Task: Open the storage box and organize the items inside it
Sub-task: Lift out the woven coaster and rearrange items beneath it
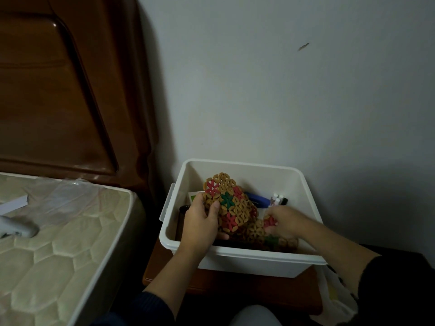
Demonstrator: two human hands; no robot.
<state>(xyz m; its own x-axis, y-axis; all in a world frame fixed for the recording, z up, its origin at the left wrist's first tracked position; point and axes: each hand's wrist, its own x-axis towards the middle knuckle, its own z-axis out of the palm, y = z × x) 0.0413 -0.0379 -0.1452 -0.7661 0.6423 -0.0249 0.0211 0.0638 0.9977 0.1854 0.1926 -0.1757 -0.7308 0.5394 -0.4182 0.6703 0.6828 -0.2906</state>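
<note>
An open white storage box (244, 257) stands on a wooden bedside stand against the wall. Inside it, my left hand (200, 223) grips the upper edge of a bead mat (229, 205) made of tan pieces with red and green flowers, holding it partly raised. My right hand (286, 221) pinches the lower part of the mat, or a second mat, near the box's front right. A blue object (257, 200) and small white-capped bottles (277, 200) lie at the back. A dark cylinder (182, 220) stands at the left wall.
A mattress (58, 243) with a plastic sheet and a white object lies to the left. The dark wooden headboard (58, 90) rises behind it. The wooden stand (223, 285) carries the box. A white plastic bag (334, 300) hangs at the lower right.
</note>
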